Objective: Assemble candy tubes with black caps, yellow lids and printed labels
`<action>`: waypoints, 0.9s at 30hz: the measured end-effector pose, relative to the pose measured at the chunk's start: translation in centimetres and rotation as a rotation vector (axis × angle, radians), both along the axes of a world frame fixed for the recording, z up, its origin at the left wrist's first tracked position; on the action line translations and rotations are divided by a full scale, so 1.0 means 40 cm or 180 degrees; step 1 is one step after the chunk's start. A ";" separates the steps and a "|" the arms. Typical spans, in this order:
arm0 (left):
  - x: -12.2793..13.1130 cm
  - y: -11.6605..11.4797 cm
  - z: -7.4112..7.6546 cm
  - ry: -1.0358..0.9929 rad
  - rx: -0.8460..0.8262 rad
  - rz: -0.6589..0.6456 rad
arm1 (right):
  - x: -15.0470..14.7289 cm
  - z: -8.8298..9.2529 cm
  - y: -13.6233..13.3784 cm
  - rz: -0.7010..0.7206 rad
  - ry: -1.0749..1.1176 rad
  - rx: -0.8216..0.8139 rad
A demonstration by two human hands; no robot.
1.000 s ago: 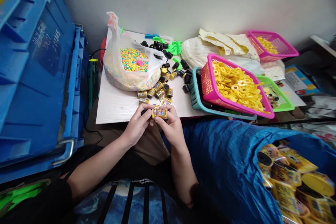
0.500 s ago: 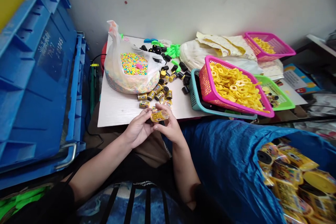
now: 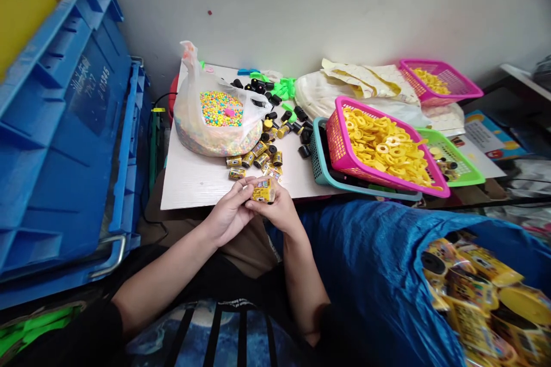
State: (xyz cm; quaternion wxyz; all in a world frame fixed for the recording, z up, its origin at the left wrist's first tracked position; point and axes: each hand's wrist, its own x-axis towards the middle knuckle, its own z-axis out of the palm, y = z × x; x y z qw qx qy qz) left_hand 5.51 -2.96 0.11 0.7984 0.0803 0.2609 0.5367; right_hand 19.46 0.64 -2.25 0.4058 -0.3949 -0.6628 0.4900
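Between my two hands, in front of the table's near edge, is a small yellow printed wrapper [image 3: 263,190], cylinder-shaped. My left hand [image 3: 232,210] pinches its left end with thumb and fingers. My right hand [image 3: 279,210] closes round its right side, thumb lying along the bottom. Whether a black piece sits inside the wrapper, I cannot tell. Just beyond my fingers lies a pile of small yellow-wrapped cylinders [image 3: 260,149] with black ends. Behind them, black plastic pieces [image 3: 258,85] are scattered near bright green parts [image 3: 284,89].
A plastic bag of coloured beads [image 3: 221,109] stands on the white table [image 3: 185,186]. To the right, a pink basket of yellow rings [image 3: 383,146] rests on a teal basket [image 3: 319,155]. A blue sack [image 3: 365,252] of wrapped pieces is by my right arm; blue crates [image 3: 64,126] stand left.
My right-hand fingers have closed in around the yellow wrapper, which has turned so its printed side faces up. The view has shifted slightly.
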 end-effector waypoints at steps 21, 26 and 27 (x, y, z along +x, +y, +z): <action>-0.011 -0.027 0.016 0.1137 0.1115 0.0364 | -0.019 0.001 -0.076 -0.0280 0.0683 0.0400; -0.005 -0.050 0.006 0.2038 0.1771 0.0859 | -0.053 -0.015 -0.091 -0.0539 0.1295 0.0244; -0.004 -0.053 0.006 0.2092 0.1836 0.0903 | -0.056 -0.015 -0.091 -0.0533 0.1406 0.0275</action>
